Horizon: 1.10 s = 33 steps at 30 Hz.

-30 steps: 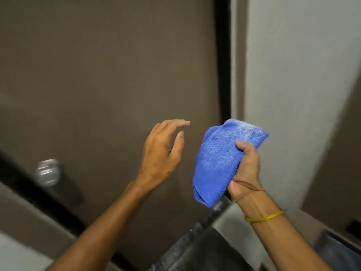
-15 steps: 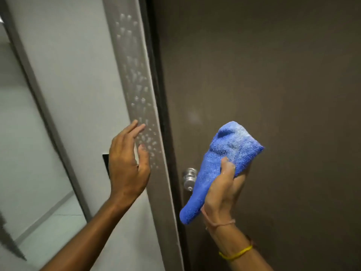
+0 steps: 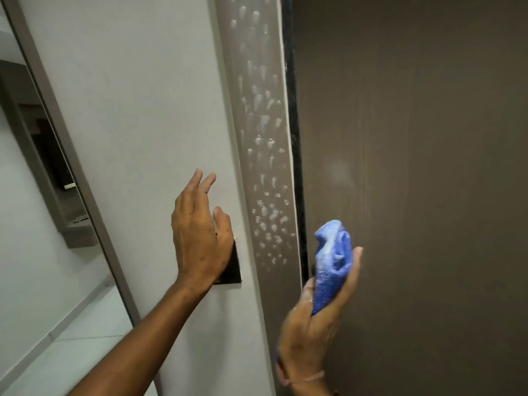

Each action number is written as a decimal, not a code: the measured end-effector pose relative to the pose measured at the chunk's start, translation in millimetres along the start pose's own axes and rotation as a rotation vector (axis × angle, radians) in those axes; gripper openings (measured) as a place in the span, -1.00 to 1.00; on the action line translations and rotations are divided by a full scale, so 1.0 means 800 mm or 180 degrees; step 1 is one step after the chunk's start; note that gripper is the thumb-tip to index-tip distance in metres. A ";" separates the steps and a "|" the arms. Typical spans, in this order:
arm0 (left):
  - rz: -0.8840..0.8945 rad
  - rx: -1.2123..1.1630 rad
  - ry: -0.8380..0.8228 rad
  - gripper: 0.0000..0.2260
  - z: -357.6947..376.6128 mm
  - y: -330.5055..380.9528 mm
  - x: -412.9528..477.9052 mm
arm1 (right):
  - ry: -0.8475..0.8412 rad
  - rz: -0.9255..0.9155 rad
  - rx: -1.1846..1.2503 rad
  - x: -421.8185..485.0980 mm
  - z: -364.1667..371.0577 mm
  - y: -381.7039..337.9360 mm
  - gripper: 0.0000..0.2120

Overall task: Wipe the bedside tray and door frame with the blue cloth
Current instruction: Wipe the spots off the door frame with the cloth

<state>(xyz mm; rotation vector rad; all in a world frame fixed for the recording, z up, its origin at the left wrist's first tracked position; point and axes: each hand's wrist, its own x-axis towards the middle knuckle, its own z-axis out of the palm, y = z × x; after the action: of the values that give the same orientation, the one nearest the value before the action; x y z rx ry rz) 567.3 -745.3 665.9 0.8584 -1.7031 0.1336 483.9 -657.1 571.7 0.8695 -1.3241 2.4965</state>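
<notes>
Head view: the door frame [image 3: 264, 155] runs as a long, nearly upright strip, leaning slightly, speckled along its face with pale droplets — spray, most likely. The right hand [image 3: 314, 318] grips the bunched blue cloth [image 3: 333, 262], fingers closed round it, in front of the dark door [image 3: 414, 195] and just right of the frame's lower stretch. The left hand [image 3: 200, 232] hangs open with fingers loosely spread, over a dark wall plate [image 3: 233, 268] on the pale wall [image 3: 137, 110], on the frame's other side. The cloth hand looks nearer the droplets — a short move left and up, then strokes along the strip's length. No bedside tray is in sight.
</notes>
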 end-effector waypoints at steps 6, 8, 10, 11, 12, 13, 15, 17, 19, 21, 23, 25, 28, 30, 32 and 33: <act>0.0527 0.0282 0.0037 -0.48 0.028 -0.009 0.044 | -0.1274 -0.0582 -0.2516 -0.021 0.051 0.055 -0.23; 0.0824 0.0583 -0.0071 -0.45 0.040 -0.017 0.054 | -0.1385 -0.0763 -0.3136 -0.018 0.050 0.070 -0.17; 0.1089 0.0960 -0.0134 -0.43 0.049 -0.028 0.059 | -0.1399 -0.1220 -0.3484 -0.011 0.039 0.092 -0.23; 0.1194 0.1108 -0.0119 -0.43 0.053 -0.034 0.060 | -0.1399 -0.1453 -0.3560 -0.006 0.034 0.102 -0.26; 0.1280 0.1220 -0.0077 -0.45 0.055 -0.041 0.060 | -0.1409 -0.1655 -0.3603 -0.001 0.031 0.110 -0.29; 0.1344 0.1300 -0.0012 -0.46 0.058 -0.046 0.061 | -0.1418 -0.1775 -0.3622 0.003 0.032 0.114 -0.31; 0.1422 0.1393 0.0095 -0.47 0.059 -0.055 0.061 | -0.1379 -0.1855 -0.3557 0.007 0.040 0.115 -0.35; 0.1469 0.1403 0.0170 -0.46 0.059 -0.057 0.061 | -0.1305 -0.1868 -0.3398 0.015 0.050 0.109 -0.35; 0.1514 0.1355 0.0242 -0.46 0.058 -0.057 0.063 | -0.1213 -0.1924 -0.3274 0.037 0.068 0.089 -0.33; 0.1557 0.1203 0.0287 -0.47 0.058 -0.057 0.064 | -0.1094 -0.1938 -0.3159 0.074 0.096 0.051 -0.32; 0.1556 0.1063 0.0291 -0.47 0.057 -0.057 0.063 | -0.0888 -0.1960 -0.2995 0.109 0.128 0.008 -0.34; 0.1619 0.1100 0.0283 -0.47 0.055 -0.055 0.061 | -0.0695 -0.1996 -0.2944 0.132 0.151 -0.024 -0.35; 0.1564 0.1005 0.0289 -0.46 0.052 -0.048 0.065 | -0.0594 -0.2078 -0.2993 0.140 0.156 -0.036 -0.36; 0.1383 0.0850 0.0413 -0.45 0.046 -0.042 0.082 | -0.0601 -0.1948 -0.2967 0.128 0.150 -0.025 -0.36; 0.1214 0.0786 0.0595 -0.47 0.035 -0.036 0.108 | -0.0681 -0.1818 -0.3004 0.106 0.137 -0.004 -0.35; 0.1166 0.0826 0.0649 -0.48 0.029 -0.034 0.121 | -0.0772 -0.1815 -0.3027 0.095 0.129 0.008 -0.36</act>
<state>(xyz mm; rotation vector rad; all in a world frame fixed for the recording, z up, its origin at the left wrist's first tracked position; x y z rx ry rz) 558.7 -822.0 734.8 0.6841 -1.6549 0.6801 461.7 -752.0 655.0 1.0758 -1.7476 1.1451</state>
